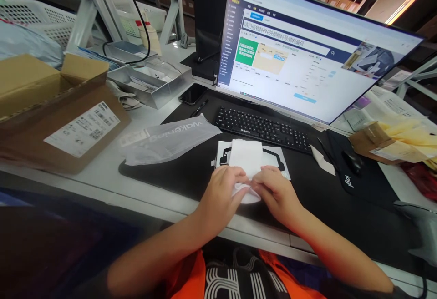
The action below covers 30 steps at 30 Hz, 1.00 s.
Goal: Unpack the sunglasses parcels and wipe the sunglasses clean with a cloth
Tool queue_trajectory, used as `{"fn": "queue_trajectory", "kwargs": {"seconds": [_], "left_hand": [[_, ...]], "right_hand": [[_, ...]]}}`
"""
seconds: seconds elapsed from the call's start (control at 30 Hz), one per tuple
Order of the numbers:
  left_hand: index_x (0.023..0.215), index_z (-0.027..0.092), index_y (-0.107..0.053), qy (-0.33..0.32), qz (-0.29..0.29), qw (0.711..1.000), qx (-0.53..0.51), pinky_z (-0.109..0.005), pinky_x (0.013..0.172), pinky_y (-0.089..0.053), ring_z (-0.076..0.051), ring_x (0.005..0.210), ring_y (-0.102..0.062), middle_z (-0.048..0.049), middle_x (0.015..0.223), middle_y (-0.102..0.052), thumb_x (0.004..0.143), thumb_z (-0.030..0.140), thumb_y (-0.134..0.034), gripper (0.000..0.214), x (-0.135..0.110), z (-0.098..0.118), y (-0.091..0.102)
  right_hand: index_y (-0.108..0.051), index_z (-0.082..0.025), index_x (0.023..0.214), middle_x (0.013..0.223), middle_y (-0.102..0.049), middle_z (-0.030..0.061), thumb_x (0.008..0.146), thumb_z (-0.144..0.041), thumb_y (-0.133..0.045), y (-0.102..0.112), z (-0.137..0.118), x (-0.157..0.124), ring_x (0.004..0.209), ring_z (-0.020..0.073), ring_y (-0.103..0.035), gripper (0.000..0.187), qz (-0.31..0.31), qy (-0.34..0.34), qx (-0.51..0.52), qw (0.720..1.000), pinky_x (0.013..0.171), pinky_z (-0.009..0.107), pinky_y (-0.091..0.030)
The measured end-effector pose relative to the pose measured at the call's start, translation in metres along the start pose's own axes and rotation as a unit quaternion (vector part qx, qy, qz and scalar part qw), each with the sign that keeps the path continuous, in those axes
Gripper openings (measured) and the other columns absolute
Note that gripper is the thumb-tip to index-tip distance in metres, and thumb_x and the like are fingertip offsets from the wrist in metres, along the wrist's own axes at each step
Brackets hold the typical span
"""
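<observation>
Near the front edge of the counter (112, 171), the left hand (221, 194) and right hand (278, 192) both pinch the near end of a white folded sheet (245, 155), which lies on the black mat (177, 171) just before the keyboard (262, 128).

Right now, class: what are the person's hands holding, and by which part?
The left hand and the right hand both pinch a white paper strip at its near end; its far end rests over a printed card.
</observation>
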<state>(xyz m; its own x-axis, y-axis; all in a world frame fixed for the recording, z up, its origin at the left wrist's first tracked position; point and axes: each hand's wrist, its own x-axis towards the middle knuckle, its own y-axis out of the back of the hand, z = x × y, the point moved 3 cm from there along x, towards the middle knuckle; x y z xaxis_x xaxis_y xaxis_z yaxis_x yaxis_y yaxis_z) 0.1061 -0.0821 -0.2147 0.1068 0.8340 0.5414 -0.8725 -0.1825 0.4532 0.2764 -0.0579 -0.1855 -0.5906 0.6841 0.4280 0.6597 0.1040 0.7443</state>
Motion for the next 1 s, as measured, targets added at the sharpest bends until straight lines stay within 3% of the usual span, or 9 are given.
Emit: {"fn": "queue_trajectory", "kwargs": {"seconds": [0.13, 0.3, 0.57, 0.73, 0.87, 1.0], "left_hand": [[0.108, 0.026, -0.050, 0.039, -0.018, 0.999, -0.033, -0.039, 0.092, -0.047, -0.023, 0.103, -0.062, -0.0003, 0.100, -0.070, 0.086, 0.013, -0.067, 0.030, 0.001, 0.001, 0.001], [0.103, 0.026, -0.051, 0.110, -0.051, 0.990, -0.071, -0.043, 0.094, -0.048, -0.024, 0.102, -0.066, -0.0013, 0.100, -0.072, 0.084, 0.012, -0.065, 0.028, 0.005, 0.001, 0.001], [0.098, 0.026, -0.053, 0.125, -0.040, 0.988, -0.082, -0.034, 0.073, -0.054, -0.020, 0.083, -0.070, 0.0001, 0.095, -0.073, 0.082, 0.012, -0.064, 0.024, 0.005, -0.001, 0.003], [0.103, 0.026, -0.050, 0.148, -0.022, 0.984, -0.094, -0.033, 0.071, -0.055, -0.021, 0.087, -0.071, 0.0015, 0.092, -0.073, 0.083, 0.016, -0.068, 0.029, 0.001, -0.004, 0.005], [0.099, 0.025, -0.055, 0.130, 0.005, 0.989, -0.075, -0.037, 0.082, -0.056, -0.023, 0.099, -0.069, -0.0029, 0.102, -0.071, 0.083, 0.018, -0.069, 0.022, -0.004, -0.006, 0.004], [0.102, 0.026, -0.054, 0.100, 0.028, 0.990, -0.092, -0.041, 0.092, -0.054, -0.024, 0.112, -0.066, -0.0022, 0.094, -0.072, 0.085, 0.019, -0.069, 0.024, -0.011, -0.009, -0.001]], "right_hand": [[-0.057, -0.024, 0.093, 0.083, -0.065, -0.0038, 0.098, -0.013, -0.054, 0.001, 0.000, 0.000, 0.078, 0.0125, -0.060, 0.012, -0.013, -0.017, 0.039, 0.999, 0.100, 0.038, -0.036], [-0.058, -0.023, 0.092, 0.083, -0.068, -0.0034, 0.098, -0.014, -0.054, 0.004, 0.002, 0.003, 0.080, 0.0124, -0.063, 0.012, -0.030, 0.016, 0.035, 0.999, 0.102, 0.037, -0.033], [-0.064, -0.022, 0.098, 0.083, -0.069, -0.0020, 0.096, -0.003, -0.042, 0.012, -0.010, 0.008, 0.075, 0.0114, -0.064, 0.029, -0.077, 0.125, -0.130, 0.981, 0.113, 0.043, -0.030], [-0.064, -0.022, 0.096, 0.084, -0.075, -0.0038, 0.094, -0.009, -0.056, 0.016, -0.021, 0.008, 0.071, 0.0104, -0.069, 0.016, -0.005, 0.097, -0.094, 0.991, 0.116, 0.044, -0.030], [-0.064, -0.022, 0.095, 0.091, -0.078, -0.0018, 0.089, -0.011, -0.066, 0.011, -0.024, -0.002, 0.079, 0.0137, -0.074, 0.013, 0.040, 0.071, -0.091, 0.992, 0.121, 0.051, -0.023], [-0.066, -0.021, 0.098, 0.095, -0.079, 0.0009, 0.089, -0.008, -0.066, 0.006, -0.026, -0.012, 0.082, 0.0147, -0.075, 0.016, 0.108, 0.096, -0.115, 0.983, 0.122, 0.049, -0.023]]}}
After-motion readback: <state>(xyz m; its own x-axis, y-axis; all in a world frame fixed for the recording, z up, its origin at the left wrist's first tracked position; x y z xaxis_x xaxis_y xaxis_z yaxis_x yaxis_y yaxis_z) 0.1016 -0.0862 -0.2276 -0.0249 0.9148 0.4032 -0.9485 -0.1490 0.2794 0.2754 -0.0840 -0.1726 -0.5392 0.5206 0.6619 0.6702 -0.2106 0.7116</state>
